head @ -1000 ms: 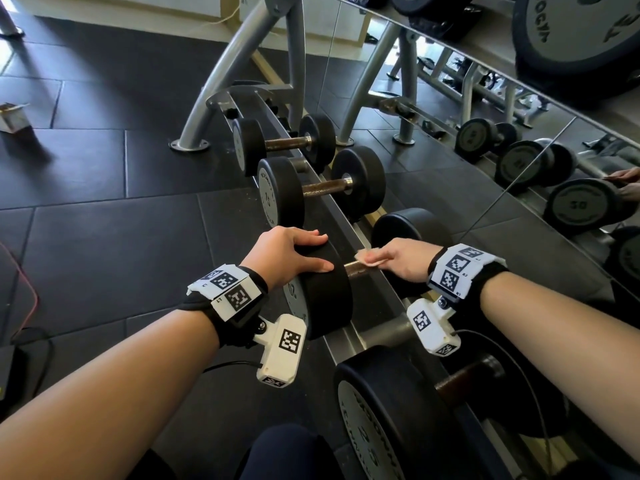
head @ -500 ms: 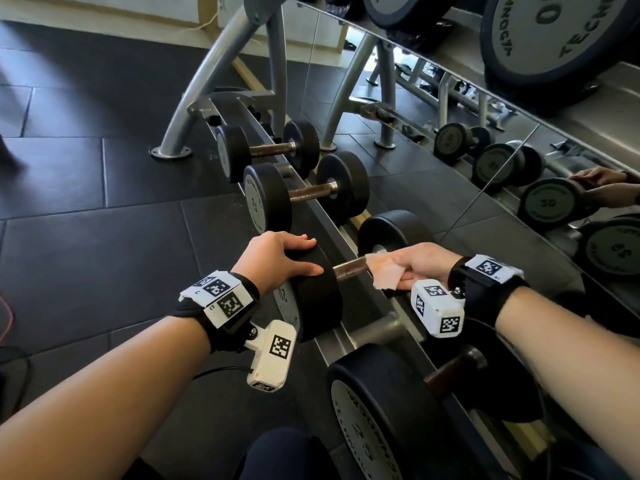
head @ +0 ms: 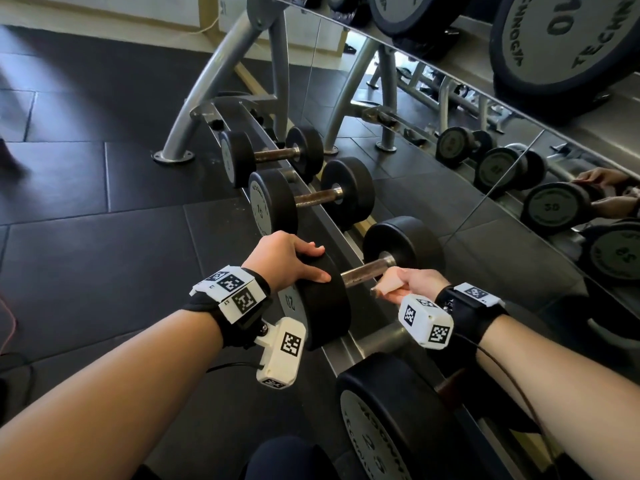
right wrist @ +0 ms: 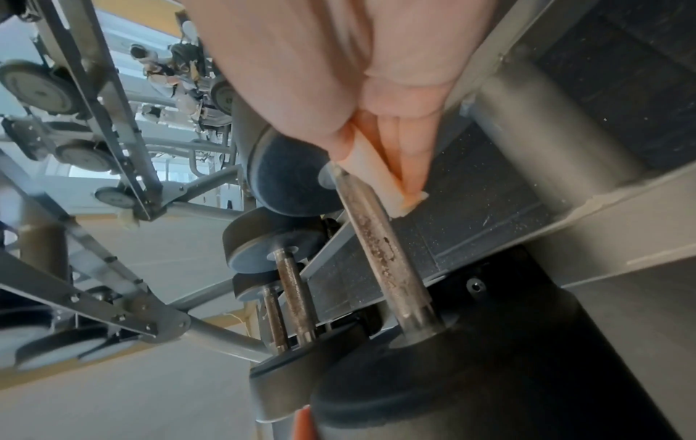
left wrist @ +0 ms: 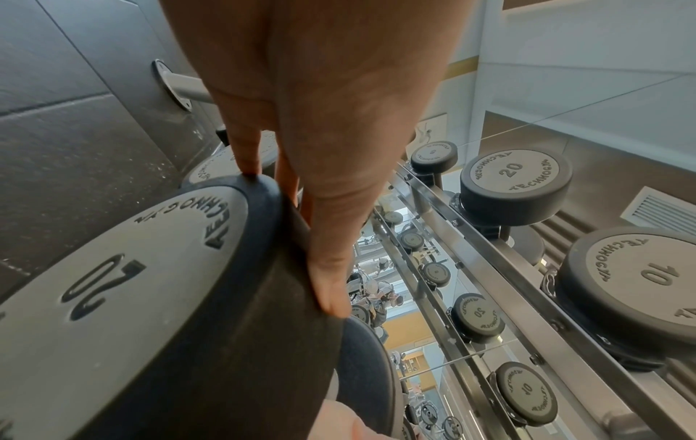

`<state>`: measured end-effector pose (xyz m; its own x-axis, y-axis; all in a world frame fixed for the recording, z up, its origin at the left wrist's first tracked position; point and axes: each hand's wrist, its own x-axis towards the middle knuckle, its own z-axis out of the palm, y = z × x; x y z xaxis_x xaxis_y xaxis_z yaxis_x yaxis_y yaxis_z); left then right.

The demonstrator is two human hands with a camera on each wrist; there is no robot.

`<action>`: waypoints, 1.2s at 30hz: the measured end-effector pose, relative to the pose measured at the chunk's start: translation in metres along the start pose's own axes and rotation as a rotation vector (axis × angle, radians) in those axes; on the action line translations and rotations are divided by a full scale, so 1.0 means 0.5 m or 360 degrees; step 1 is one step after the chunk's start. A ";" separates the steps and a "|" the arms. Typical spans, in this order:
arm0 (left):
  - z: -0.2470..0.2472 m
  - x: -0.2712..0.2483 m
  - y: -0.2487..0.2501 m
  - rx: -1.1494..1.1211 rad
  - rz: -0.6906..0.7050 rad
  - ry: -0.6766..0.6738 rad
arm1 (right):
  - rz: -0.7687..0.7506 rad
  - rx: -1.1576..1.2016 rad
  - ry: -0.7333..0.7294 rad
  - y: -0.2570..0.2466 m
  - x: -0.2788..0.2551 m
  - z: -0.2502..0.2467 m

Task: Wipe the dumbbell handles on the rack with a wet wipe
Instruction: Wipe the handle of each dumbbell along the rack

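Left hand [head: 284, 259] rests flat-fingered on the near head of the dumbbell [head: 322, 299] marked 20, nothing gripped. Right hand [head: 412, 285] pinches the wet wipe [head: 386, 285] against the rusty handle [head: 367, 270] — far end. Two smaller dumbbells [head: 311, 199] lie beyond on the rack [head: 349, 344] (mirror [head: 519, 140] behind); a larger one crowds the foreground.

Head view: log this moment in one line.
left hand: rests on 20 dumbbell | right hand: holds wet wipe beside handle
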<state>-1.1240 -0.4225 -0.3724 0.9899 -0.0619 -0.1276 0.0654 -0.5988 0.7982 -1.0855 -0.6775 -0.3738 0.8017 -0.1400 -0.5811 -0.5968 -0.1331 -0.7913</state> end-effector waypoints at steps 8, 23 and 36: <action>0.004 0.001 -0.010 -0.0030 0.0031 0.0026 | -0.0169 0.0037 -0.0067 0.012 0.020 0.031; 0.004 0.008 -0.008 -0.0019 -0.0007 0.0026 | -0.0232 -0.0232 -0.0060 0.005 0.027 0.036; 0.003 0.001 -0.009 -0.0057 0.0018 0.0003 | -0.0290 -0.0595 0.0033 -0.041 0.023 -0.012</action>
<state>-1.1240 -0.4211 -0.3772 0.9908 -0.0668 -0.1174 0.0588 -0.5690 0.8202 -1.0641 -0.6821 -0.3633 0.8969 -0.1002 -0.4308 -0.4190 -0.5041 -0.7552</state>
